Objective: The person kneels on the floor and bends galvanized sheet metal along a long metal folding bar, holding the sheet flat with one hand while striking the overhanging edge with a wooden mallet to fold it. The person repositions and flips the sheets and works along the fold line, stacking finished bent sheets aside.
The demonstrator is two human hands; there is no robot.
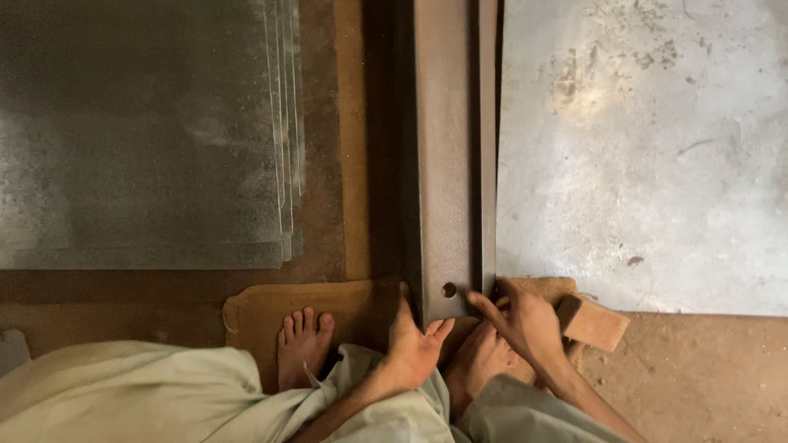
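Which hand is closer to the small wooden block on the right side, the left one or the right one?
Right. The right hand lies directly beside the wooden block, apparently touching it. The left hand rests at the steel bar's near end, farther away.
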